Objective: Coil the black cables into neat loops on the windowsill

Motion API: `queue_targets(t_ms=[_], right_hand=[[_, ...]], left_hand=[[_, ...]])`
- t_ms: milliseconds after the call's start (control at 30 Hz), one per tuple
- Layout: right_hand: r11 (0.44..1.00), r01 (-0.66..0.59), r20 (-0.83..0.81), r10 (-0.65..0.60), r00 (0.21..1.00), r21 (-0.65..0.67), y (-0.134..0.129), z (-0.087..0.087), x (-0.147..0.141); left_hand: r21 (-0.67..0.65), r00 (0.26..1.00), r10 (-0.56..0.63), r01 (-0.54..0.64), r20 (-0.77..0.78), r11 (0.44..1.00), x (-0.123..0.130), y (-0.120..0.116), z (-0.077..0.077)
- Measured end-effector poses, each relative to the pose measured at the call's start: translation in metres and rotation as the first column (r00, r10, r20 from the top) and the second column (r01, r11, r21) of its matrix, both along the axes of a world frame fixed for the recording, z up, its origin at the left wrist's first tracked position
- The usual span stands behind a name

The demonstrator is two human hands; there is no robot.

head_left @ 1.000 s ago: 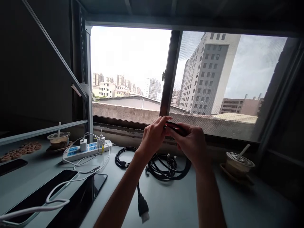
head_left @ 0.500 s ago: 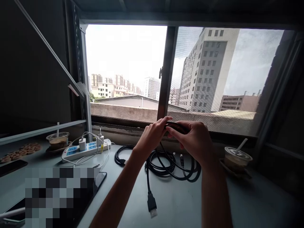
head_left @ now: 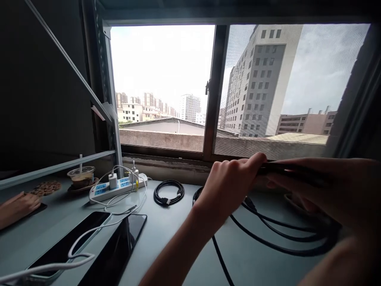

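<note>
A black cable (head_left: 220, 258) is stretched level between my two hands, with several loops drooping below my right hand and one strand running down across the table. My left hand (head_left: 235, 176) is closed on the cable, knuckles up. On the right, my right hand (head_left: 324, 178), dark and partly blurred, grips the bunched strands between thumb and fingers. A coiled black cable (head_left: 169, 193) with a plug at its front lies left of my forearm. Part of another black coil (head_left: 196, 194) shows behind my left wrist. A black connector (head_left: 250, 203) sits just below my hands.
A white power strip (head_left: 119, 184) with chargers and white cords stands at the back left. Two dark-screened devices, a phone (head_left: 71, 242) and a larger one (head_left: 119, 246), lie in front. Another person's hand (head_left: 22, 206) rests far left, near a drink cup (head_left: 81, 178). A window spans the back.
My right hand has moved right and nearer, drawing the cable out; my left hand has shifted right. The view has turned slightly, and another person's hand has appeared at the left.
</note>
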State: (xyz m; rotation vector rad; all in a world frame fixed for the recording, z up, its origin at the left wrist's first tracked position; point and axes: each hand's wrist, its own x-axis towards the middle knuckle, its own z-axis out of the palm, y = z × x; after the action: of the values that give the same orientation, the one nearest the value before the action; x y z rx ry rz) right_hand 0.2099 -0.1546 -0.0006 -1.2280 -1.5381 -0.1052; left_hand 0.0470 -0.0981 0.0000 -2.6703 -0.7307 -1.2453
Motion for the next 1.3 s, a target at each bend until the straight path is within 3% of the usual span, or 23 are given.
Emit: queue_targets(t_ms=[200,500,633,733,933,1067,1167,1300], right_hand=[[0.995,0.02,-0.075,-0.012,0.997,0.1,-0.018,-0.003,-0.007],[0.937,-0.319,-0.069,0.331,0.941,0.142,0.012,0.004,-0.006],[0.897,-0.41,-0.084,0.427,0.9,0.163,0.026,0.006,-0.009],[0.887,-0.453,-0.15,0.462,0.874,0.09,0.043,0.005,-0.015],[0.767,-0.622,-0.105,0.613,0.783,-0.158,0.088,-0.003,-0.03],[0.725,-0.654,-0.109,0.647,0.754,-0.217,0.098,-0.006,-0.04],[0.722,-0.666,-0.162,0.647,0.746,-0.186,0.096,-0.005,-0.043],[0.788,-0.604,-0.27,0.56,0.783,-0.117,0.09,-0.002,-0.044]], left_hand=[[0.104,0.995,0.093,-0.09,-0.026,0.991,-0.002,-0.024,0.001],[0.09,0.987,0.157,-0.16,0.04,0.983,-0.005,-0.016,0.001],[0.116,0.987,0.085,-0.102,0.139,0.988,-0.01,-0.005,0.001],[0.108,0.982,0.073,-0.092,0.171,0.99,-0.018,0.009,0.002],[-0.042,0.986,0.128,-0.125,0.108,0.991,-0.043,0.046,0.004],[-0.162,0.99,0.106,-0.09,0.093,0.983,-0.054,0.064,0.003],[-0.19,0.984,0.136,-0.112,0.115,0.975,-0.054,0.071,0.002],[-0.185,0.97,0.168,-0.135,0.178,0.973,-0.044,0.073,-0.002]])
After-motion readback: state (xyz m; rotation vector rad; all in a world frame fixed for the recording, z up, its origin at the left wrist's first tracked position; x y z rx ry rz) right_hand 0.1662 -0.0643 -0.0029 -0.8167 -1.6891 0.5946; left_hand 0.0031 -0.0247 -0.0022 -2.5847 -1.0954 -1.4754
